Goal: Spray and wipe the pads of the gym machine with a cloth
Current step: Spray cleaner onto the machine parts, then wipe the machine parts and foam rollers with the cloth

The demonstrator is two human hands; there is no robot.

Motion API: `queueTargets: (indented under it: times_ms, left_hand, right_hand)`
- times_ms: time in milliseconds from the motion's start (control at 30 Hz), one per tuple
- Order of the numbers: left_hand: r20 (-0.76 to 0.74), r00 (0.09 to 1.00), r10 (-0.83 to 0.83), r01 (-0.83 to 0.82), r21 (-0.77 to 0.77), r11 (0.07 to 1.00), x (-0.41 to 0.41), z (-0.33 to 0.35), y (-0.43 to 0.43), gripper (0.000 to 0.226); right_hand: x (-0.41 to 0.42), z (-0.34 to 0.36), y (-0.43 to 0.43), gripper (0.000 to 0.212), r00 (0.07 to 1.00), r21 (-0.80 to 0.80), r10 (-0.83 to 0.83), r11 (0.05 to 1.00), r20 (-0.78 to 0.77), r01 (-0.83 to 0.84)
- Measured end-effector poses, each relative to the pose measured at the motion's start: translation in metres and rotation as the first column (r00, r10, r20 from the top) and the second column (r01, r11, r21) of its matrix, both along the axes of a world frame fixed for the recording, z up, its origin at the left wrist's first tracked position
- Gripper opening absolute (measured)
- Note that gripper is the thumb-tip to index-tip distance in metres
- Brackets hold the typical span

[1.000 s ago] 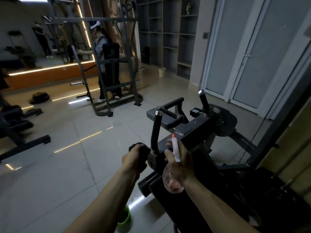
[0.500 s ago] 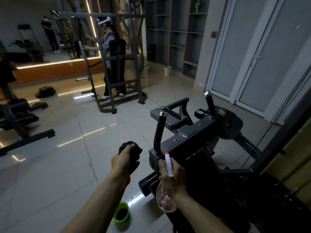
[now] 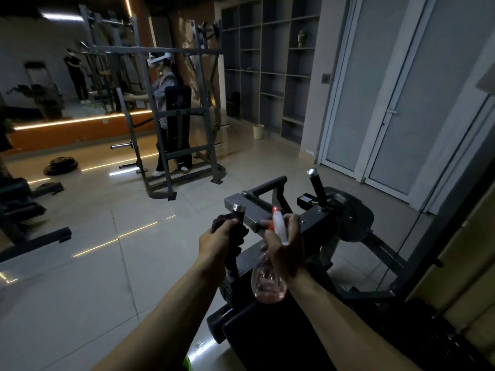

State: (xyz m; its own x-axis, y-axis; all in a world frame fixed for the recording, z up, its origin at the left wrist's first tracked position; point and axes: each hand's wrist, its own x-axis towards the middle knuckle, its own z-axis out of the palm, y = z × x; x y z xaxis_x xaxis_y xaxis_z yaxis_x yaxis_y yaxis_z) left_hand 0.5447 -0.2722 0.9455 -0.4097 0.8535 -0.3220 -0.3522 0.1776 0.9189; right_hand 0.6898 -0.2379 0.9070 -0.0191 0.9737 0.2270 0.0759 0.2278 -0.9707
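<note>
Dim room, warm strip light (image 3: 80, 120) glare on glossy floor (image 3: 93, 236), wide-angle edge distortion.

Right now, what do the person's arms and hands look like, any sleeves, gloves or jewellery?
The left forearm and right forearm are bare to the frame's edge: no sleeves show. The left hand and right hand wear no gloves. No watch or ring is visible in the dim light.

Across the tiled floor (image 3: 80, 277) I see a grey steel rack (image 3: 150, 49); a person (image 3: 164, 84) stands just behind its frame; dark weight plates (image 3: 61, 166) lie on the floor to its left; open grey shelving (image 3: 270, 62) fills the far wall, a pale bin (image 3: 258, 131) near its foot; white double doors (image 3: 396, 89) stand at right.
</note>
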Motion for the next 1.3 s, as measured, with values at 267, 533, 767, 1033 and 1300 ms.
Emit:
queueTargets:
  times_ms: [267,533,767,1033,1300]
  left_hand:
    - [-0.02,1.0,-0.018,0.018,0.011,1.0,0.028,0.004,0.055,0.025]
    - [-0.01,0.998,0.056,-0.056,0.009,0.998,0.014,-0.007,0.054,0.011]
    - [-0.042,0.997,0.065,-0.063,0.048,0.997,0.001,-0.008,0.041,0.008]
    - [-0.038,0.995,0.097,-0.097,0.014,0.995,-0.018,0.0,0.026,0.024]
    - [0.01,0.969,-0.247,0.242,0.149,0.959,-0.005,0.021,0.003,0.069]
  right_hand:
    - [0.028,0.017,0.1,0.026,0.919,0.102,-0.248,0.969,0.306,0.227]
    - [0.02,-0.002,0.146,0.009,0.915,0.03,-0.194,0.98,0.353,0.196]
    - [0.012,-0.022,0.162,0.035,0.9,-0.024,-0.135,0.987,0.416,0.159]
    - [0.027,-0.01,0.137,0.083,0.904,-0.13,-0.119,0.974,0.41,0.187]
    - [-0.034,0.002,0.019,0.052,0.934,0.265,0.239,0.913,0.265,-0.309]
